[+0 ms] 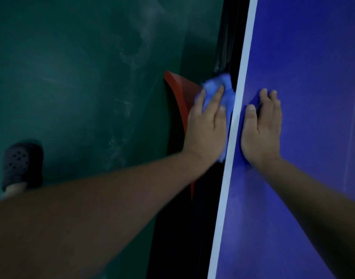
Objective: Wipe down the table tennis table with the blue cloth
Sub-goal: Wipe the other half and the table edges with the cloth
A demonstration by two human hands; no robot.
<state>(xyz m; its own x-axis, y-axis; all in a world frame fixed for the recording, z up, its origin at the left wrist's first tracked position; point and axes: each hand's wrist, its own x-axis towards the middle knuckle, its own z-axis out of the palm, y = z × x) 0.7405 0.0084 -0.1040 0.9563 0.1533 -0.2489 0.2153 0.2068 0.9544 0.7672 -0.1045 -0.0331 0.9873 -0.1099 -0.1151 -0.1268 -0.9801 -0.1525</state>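
Left hand flat, fingers extended, pressing fluffy blue microfibre cloth against the vertical side face of the blue table tennis table, just below its long edge. Cloth bunched under the palm and fingers; tufts stick out past the fingertips and below the wrist. It sits off the playing surface, on the outer side of the edge.

Right hand palm-down on the table top, just inside that same edge, fingers relaxed, holding nothing. Thumb lies close to the white painted border line that runs along the edge. Hands nearly level with each other, with the edge between them.

Table top: matte blue, some faint pale streaks. Dark underframe area visible below the edge; detail too dim to read.

Room: dark green sports floor with whitish scuffs and dust smears. Curved red floor marking partly behind the left hand. Black perforated clog-type shoe on the floor, well clear of the table edge. Lighting low.
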